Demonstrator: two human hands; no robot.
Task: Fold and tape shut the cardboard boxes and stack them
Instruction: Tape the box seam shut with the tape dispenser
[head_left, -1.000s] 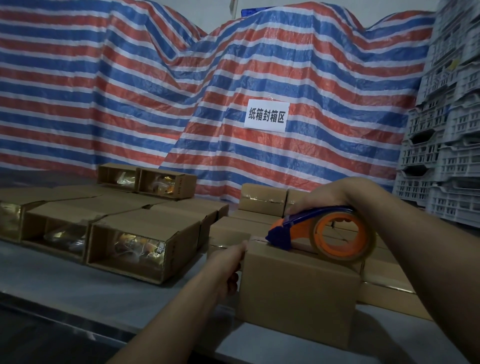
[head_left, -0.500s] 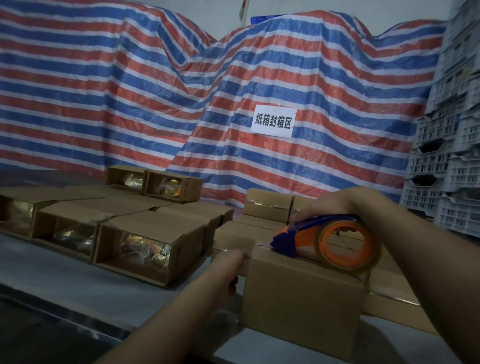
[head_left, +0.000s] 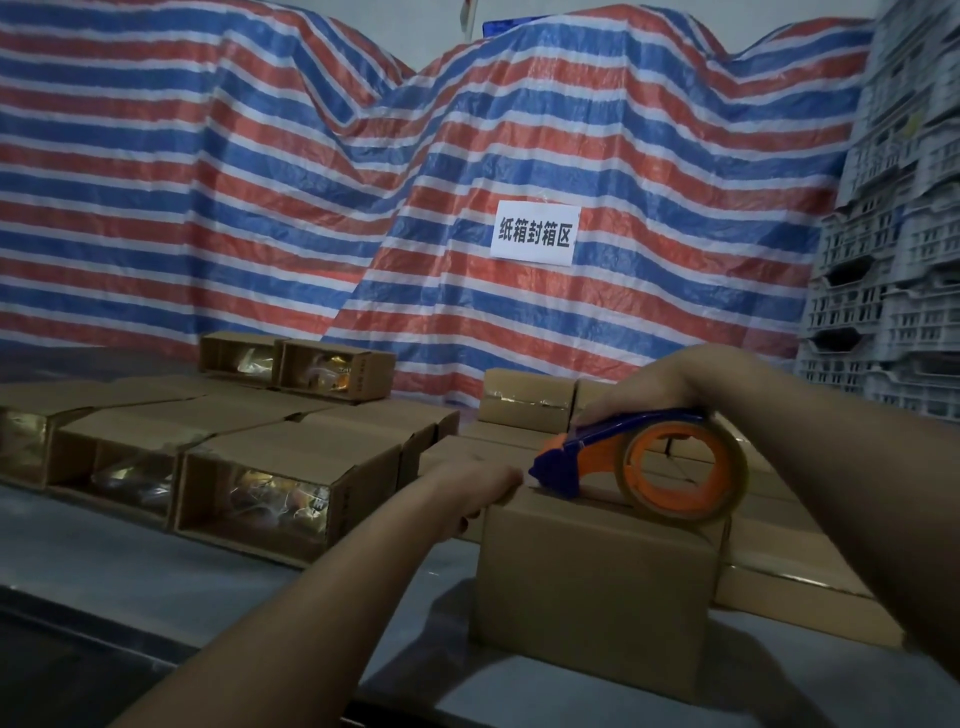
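1. Box (head_left: 597, 582) being sealed sits on the table (head_left: 182, 561) nearest the camera, directly under both hands, top flaps down.
2. L hand (head_left: 475, 491) grips the box's top left corner, fingers curled over the edge – prob. to brace it & keep flaps flat against the tape pull.
3. R hand (head_left: 641, 387) is wrapped over the tape dispenser (head_left: 634, 462), fingers clamped on its blue handle; blue nose presses the box top just beside the L fingertips, roll trailing right – looks like the strip is being run along the seam.
4. Beyond R fingers: sealed boxes (head_left: 527, 402), grouped as the done pile.
5. Left of L fingers: open boxes (head_left: 260, 499) on their sides, contents showing, awaiting closing.
6. Behind: striped tarp (head_left: 260, 182) w/ paper sign (head_left: 535, 234); crates (head_left: 893, 260) far right.
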